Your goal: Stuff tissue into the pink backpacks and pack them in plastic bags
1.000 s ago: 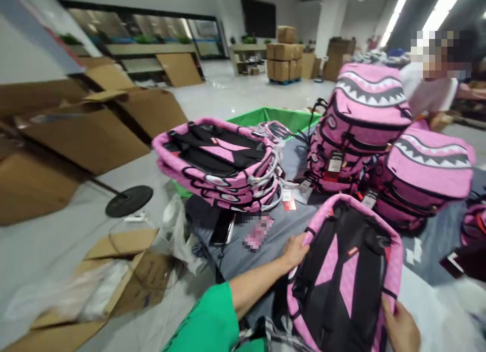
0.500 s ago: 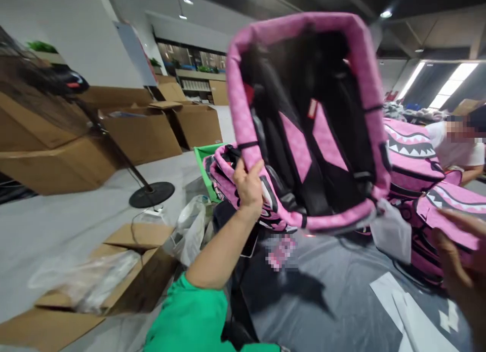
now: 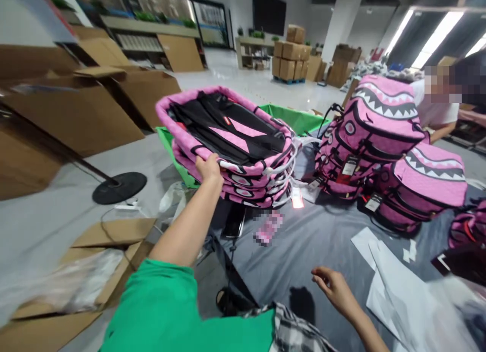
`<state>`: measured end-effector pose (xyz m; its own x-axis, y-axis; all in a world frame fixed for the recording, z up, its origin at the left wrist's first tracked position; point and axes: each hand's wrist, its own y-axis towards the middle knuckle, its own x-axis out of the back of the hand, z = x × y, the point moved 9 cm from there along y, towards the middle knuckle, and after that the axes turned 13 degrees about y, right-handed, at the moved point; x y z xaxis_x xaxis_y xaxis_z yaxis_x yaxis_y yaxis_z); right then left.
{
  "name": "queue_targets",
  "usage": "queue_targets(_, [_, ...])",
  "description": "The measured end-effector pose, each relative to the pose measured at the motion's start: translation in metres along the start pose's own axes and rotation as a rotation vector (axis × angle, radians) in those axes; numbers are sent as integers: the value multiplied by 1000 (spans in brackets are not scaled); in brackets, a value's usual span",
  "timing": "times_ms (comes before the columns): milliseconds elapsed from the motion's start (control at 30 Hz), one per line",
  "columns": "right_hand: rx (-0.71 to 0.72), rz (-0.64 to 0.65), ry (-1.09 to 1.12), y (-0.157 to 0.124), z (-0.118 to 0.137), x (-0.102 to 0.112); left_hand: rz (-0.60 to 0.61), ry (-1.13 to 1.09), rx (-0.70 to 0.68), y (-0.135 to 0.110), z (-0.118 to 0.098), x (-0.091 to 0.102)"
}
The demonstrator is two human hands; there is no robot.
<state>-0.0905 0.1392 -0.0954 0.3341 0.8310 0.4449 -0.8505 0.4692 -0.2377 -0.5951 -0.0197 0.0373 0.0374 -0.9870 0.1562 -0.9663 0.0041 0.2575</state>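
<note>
The left hand is closed on the near rim of the top backpack, with some of its fingers hidden from view. The right hand holds nothing; it hovers over the grey-covered table, fingers loosely bent, well apart from the left.

The top backpack lies straps-up, just beyond the left hand and touching it, on a pile of similar backpacks. Its long axis runs crosswise in front of the left hand: one end reaches out to the left and away, jutting past the backpack beneath, while the other reaches to the right, toward a bunch of pale straps. From the right hand, the whole pile lies forward and to the left, so the left hand is clearly the nearer.

Between the two hands, on the table, are a dark phone just in front of the pile and a small pink item, blurred out. A green bin stands beyond the left hand, behind the pile. Forward and right of the right hand, a tall stack of backpacks stands upright; nearer to its right lie white sheets.
</note>
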Motion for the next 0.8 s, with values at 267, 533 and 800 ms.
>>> queue_targets(267, [-274,113,-25,-42,-89,-48,67,369,-258,-140,25,15])
queue_targets(533, [-333,107,79,-42,-106,-57,821,809,-617,-301,121,-73])
queue_targets(800, [-253,-30,144,2,-83,19,962,871,-744,-308,120,-162])
